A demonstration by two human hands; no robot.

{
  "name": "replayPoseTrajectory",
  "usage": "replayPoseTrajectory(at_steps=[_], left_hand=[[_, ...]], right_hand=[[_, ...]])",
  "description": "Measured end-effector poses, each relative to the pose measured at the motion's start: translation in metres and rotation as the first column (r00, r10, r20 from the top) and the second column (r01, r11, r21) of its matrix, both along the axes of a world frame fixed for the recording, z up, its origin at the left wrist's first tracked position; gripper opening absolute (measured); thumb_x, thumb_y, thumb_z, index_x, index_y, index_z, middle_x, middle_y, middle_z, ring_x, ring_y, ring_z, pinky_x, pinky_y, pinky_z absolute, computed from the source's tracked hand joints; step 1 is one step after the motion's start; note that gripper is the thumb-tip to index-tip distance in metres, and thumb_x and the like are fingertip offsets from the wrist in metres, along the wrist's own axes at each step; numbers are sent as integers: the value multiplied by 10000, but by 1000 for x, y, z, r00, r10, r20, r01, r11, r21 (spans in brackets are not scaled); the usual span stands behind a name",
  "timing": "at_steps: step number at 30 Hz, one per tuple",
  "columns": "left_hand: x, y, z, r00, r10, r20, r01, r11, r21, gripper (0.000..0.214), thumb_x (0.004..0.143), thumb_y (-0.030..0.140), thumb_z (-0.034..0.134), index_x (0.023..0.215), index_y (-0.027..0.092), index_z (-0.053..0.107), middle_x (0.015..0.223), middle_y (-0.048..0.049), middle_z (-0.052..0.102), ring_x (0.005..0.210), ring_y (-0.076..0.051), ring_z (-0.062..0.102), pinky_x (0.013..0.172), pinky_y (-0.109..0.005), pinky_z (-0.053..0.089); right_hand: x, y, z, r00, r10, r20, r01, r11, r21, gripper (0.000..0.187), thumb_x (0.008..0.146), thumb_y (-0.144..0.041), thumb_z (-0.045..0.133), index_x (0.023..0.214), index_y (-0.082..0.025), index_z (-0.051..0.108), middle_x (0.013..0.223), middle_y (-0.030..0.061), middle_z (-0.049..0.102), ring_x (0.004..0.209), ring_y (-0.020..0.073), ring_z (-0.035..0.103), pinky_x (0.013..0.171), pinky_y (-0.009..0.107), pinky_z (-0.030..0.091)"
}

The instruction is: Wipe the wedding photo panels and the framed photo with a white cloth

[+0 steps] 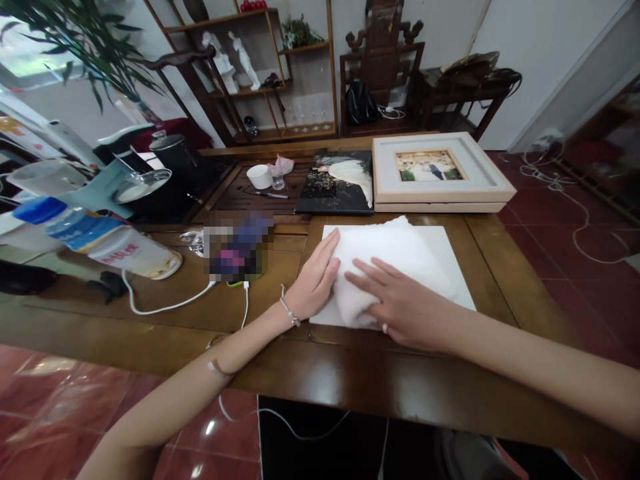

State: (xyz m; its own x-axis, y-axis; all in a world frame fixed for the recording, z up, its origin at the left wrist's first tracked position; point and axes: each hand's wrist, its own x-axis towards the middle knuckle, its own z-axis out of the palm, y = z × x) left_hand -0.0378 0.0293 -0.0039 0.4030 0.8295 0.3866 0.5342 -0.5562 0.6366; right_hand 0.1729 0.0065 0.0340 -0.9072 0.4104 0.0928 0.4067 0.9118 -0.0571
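A folded white towel [395, 247] with a fluffy surface lies over a flat white board [457, 267] on the wooden table. My right hand [407, 303] rests on the towel's near part, several fingers spread across it and others bent at its near edge. It seems to grip the cloth there, though its thumb is hidden. My left hand [317, 280] lies with stretched fingers along the left edge of the board, touching it beside the towel. That hand holds nothing. How the board looks under the towel is hidden.
Behind the board are a framed picture [445, 190] and a dark photo panel [333, 190]. A white cup [260, 177] stands on the tea tray. At left are a blue-capped bottle [107, 240], a black kettle [173, 157] and a white cable [170, 310].
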Motion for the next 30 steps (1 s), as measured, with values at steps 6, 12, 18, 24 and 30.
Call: replayPoseTrajectory(at_steps=[6,12,18,24,30], left_hand=[[0,-1,0,998,-7,-59,5,999,-40,526,980,407,181,1388,121,350,1459,-153,363,1374,-212,304,1147,-467,228],[2,0,-3,972,-65,-224,54,997,-58,437,981,323,243,1318,133,446,1433,-154,401,1391,-250,261,1136,-539,189],[1,1,-8,956,-50,-289,42,999,-33,450,962,262,307,1373,88,357,1453,-184,356,1394,-260,248,1135,-534,193],[1,0,-5,961,-62,-268,54,998,-37,438,954,233,321,1383,151,353,1461,-155,348,1387,-270,261,1127,-559,186],[2,0,-1,970,-66,-235,71,997,15,400,940,219,351,1324,148,435,1336,-156,476,1319,-264,368,1132,-519,219]], right_hand=[[11,-35,15,985,170,-5,-169,976,-140,249,684,-249,670,916,-165,698,1410,125,432,1342,306,297,1128,461,201],[26,-38,23,993,-88,-79,85,995,-42,231,695,-224,623,916,-209,688,1296,96,559,1230,282,466,1023,476,371],[34,0,15,937,-323,-133,330,944,32,261,802,-172,464,971,-157,663,1232,178,581,1075,293,575,884,444,464],[5,48,28,918,-349,-190,309,928,-210,261,900,-258,391,932,-182,639,917,75,664,806,200,576,682,297,414],[-33,75,31,956,-230,-184,167,938,-305,214,863,-176,391,847,-183,604,844,27,647,749,144,536,656,247,336]])
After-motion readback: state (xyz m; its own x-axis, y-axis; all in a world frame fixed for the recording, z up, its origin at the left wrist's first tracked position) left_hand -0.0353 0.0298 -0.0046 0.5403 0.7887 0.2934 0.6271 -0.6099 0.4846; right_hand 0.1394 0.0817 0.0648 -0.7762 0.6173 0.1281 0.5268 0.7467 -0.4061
